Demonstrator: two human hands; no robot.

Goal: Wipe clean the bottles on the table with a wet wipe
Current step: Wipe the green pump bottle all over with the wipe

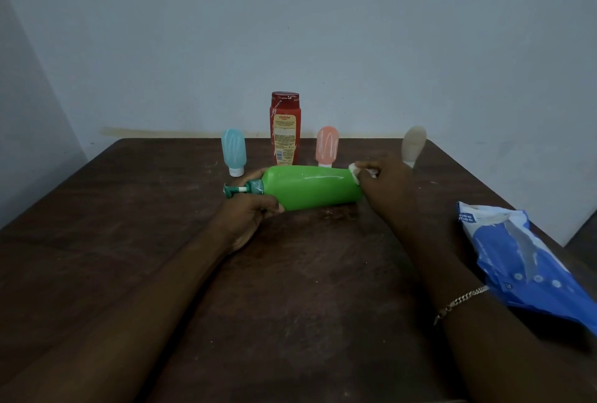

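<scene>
A green pump bottle [310, 188] lies sideways just above the dark wooden table [97, 241], pump head pointing left. My left hand [248, 212] grips its neck end from below. My right hand [384, 183] pinches a white wet wipe [355, 171] against the bottle's base end on the right. Behind it stand a blue tube bottle [233, 150], a red bottle [284, 128], a pink tube bottle [327, 146] and a beige tube bottle [413, 144], all upright; white streaks show on the blue, red and pink ones.
A blue and white wet wipe pack [523, 260] lies at the table's right edge. A pale wall stands close behind the table. White specks dot the tabletop.
</scene>
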